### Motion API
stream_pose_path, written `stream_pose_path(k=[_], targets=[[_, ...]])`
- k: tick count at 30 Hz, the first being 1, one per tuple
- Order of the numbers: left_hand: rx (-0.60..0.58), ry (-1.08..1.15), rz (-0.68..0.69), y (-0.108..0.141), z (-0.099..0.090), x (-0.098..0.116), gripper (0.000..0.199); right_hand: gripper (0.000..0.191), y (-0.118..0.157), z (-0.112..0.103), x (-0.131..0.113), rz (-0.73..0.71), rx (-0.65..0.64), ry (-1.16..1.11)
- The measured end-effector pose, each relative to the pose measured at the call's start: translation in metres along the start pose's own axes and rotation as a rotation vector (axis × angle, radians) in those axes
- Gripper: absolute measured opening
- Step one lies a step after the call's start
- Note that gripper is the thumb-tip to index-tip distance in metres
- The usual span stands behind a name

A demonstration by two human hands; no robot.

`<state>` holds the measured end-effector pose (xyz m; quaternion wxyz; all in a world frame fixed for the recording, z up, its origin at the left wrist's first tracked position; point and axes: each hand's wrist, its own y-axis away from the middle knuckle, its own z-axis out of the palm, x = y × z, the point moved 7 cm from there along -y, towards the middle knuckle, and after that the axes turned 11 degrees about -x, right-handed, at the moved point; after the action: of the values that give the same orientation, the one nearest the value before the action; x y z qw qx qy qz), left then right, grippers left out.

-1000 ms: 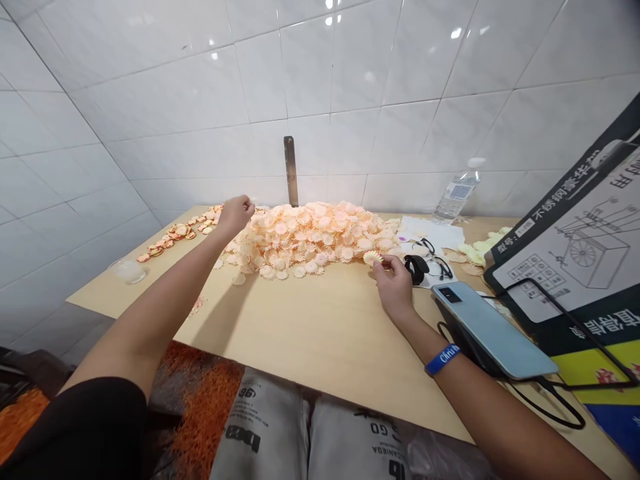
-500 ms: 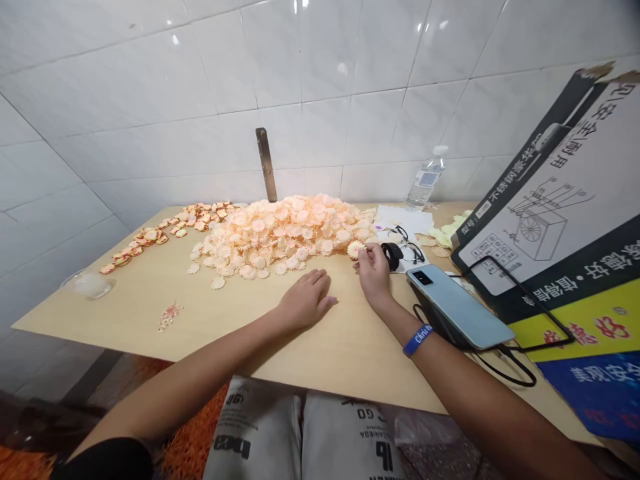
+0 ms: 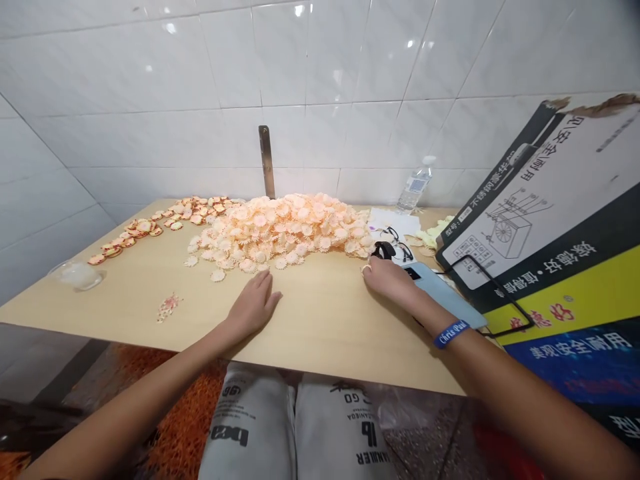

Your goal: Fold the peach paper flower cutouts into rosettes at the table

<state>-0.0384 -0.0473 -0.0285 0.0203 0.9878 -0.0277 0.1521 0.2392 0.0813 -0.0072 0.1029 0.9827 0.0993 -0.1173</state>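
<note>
A heap of pale pink, scalloped discs point(image 3: 290, 227) lies at the back middle of the table. My left hand point(image 3: 254, 303) rests on the tabletop in front of the heap, palm down, thumb apart from the fingers and nothing in it. My right hand point(image 3: 387, 277) is at the heap's right front, beside a black strap-like item point(image 3: 384, 251). Its fingers are pinched around a pale disc, of which only a small edge shows at the fingertips. Discs with red edges point(image 3: 135, 231) trail along the table's left back.
A blue phone point(image 3: 445, 290) lies beside my right forearm, near glasses point(image 3: 403, 252) and a water bottle point(image 3: 416, 185). Large printed cardboard point(image 3: 545, 220) leans at the right. A clear cup point(image 3: 80, 275) and small scraps point(image 3: 168, 307) are on the left.
My left hand has moved left along the tabletop, away from my right hand. My right hand has turned and drawn back from the heap with the disc, now mostly hidden. The view has shifted slightly.
</note>
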Motion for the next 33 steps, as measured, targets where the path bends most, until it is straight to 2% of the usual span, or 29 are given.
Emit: stream_pose_path(k=[2,4,5,7,9,12,15,17,22,25,27,29,31,33], targets=[[-0.026,-0.011,-0.026,-0.013,0.002,-0.009,0.063,0.032,0.011,-0.004,0.006,0.062,0.021,0.09],[-0.044,-0.021,0.001,-0.033,0.004,-0.002,0.062,0.042,0.027,-0.006,0.0,0.033,0.132,0.123],[-0.049,-0.026,0.035,-0.043,0.005,0.007,0.058,0.043,0.036,-0.004,-0.007,-0.044,0.197,0.119],[-0.048,-0.016,0.13,-0.058,0.006,0.029,0.045,0.041,0.056,0.01,-0.027,-0.29,0.245,0.086],[-0.059,0.023,0.256,-0.06,0.009,0.052,0.038,0.046,0.068,0.029,-0.033,-0.409,0.224,0.003],[-0.127,0.106,0.38,-0.042,0.017,0.07,0.041,0.06,0.066,0.056,-0.026,-0.372,0.117,-0.112],[-0.201,0.141,0.359,-0.015,0.024,0.061,0.047,0.072,0.049,0.069,-0.022,-0.294,0.034,-0.139],[-0.195,0.115,0.342,0.0,0.023,0.05,0.049,0.073,0.035,0.07,-0.031,-0.308,0.008,-0.147],[-0.087,0.118,0.235,0.007,0.015,0.031,0.051,0.071,0.007,0.068,-0.085,-0.436,-0.029,-0.233],[-0.054,0.095,0.182,0.001,0.016,0.029,0.051,0.066,-0.001,0.061,-0.11,-0.501,-0.017,-0.435],[-0.03,0.048,0.146,-0.003,0.018,0.029,0.053,0.056,0.0,0.048,-0.108,-0.523,0.058,-0.655],[-0.006,0.009,0.13,-0.007,0.017,0.031,0.054,0.05,0.008,0.033,-0.089,-0.522,0.19,-0.768],[0.048,-0.004,0.152,-0.013,0.011,0.038,0.051,0.038,0.021,0.02,-0.066,-0.519,0.302,-0.694],[0.113,0.006,0.181,-0.024,0.003,0.049,0.045,0.029,0.032,0.016,-0.047,-0.506,0.324,-0.553]])
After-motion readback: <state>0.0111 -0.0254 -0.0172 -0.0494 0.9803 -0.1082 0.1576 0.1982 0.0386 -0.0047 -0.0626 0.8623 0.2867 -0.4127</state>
